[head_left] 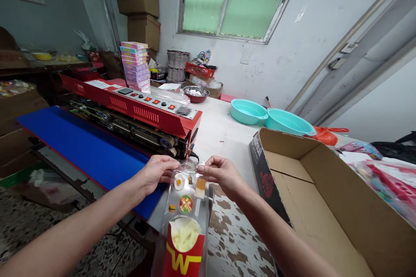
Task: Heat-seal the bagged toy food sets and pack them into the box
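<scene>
My left hand [156, 174] and my right hand [220, 174] each pinch a top corner of a clear plastic bag [186, 216]. The bag holds small toy food pieces and a red fries carton with a yellow W. Its open top lies at the near end of the blue conveyor belt [81, 147], close to the intake of the red band sealing machine [143, 112]. Both hands are closed on the bag's mouth, thumbs and fingertips pressed together.
An open cardboard box [328, 199] stands at my right. Two teal basins [269, 117] sit on the white table behind it. A metal bowl [196, 93], a stack of coloured boxes [135, 66] and cartons stand at the back. Packaged toys [383, 173] lie far right.
</scene>
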Tool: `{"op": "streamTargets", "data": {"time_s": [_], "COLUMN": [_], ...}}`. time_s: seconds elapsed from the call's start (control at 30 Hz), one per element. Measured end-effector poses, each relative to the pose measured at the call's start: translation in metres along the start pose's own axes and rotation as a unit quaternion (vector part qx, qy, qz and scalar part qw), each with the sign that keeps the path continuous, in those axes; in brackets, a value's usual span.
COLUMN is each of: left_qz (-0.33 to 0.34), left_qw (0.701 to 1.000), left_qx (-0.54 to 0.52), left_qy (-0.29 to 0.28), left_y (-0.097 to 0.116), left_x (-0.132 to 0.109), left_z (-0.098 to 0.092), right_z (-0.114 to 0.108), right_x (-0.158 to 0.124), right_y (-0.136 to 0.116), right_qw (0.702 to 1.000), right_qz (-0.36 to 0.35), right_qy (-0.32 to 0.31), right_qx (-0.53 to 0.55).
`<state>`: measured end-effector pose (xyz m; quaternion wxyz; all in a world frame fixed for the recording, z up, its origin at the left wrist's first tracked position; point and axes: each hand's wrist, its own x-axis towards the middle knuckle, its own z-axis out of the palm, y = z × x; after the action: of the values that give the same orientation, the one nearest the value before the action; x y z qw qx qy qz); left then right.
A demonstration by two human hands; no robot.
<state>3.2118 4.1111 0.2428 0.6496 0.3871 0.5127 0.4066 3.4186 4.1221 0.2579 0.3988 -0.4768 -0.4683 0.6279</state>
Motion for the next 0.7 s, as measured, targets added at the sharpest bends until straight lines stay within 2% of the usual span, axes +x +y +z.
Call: {"op": "streamTargets", "data": {"time_s": [0.2,0.53,0.7], "left_qz": [0.025,-0.024,-0.001], "left_qw": [0.996,0.996,0.993], "left_qx": [-0.028,-0.041,-0.061], "left_qy": [0.082,0.069,0.098], "left_y": [-0.004,-0.011,-0.009], "left_x": [0.016,0.020,0.029], "left_z": [0.006,-0.021,-0.034], "right_z": [0.005,0.017,0.030], "right_x": [0.013,0.054,0.071], "right_y": [0.011,0.024,0.030], "right_qw": [0.999,0.990,0.989], "right_qz": [0.012,0.039,0.017], "right_qy": [0.028,0.111,0.109], "right_qx": [0.010,0.073,0.096]}}
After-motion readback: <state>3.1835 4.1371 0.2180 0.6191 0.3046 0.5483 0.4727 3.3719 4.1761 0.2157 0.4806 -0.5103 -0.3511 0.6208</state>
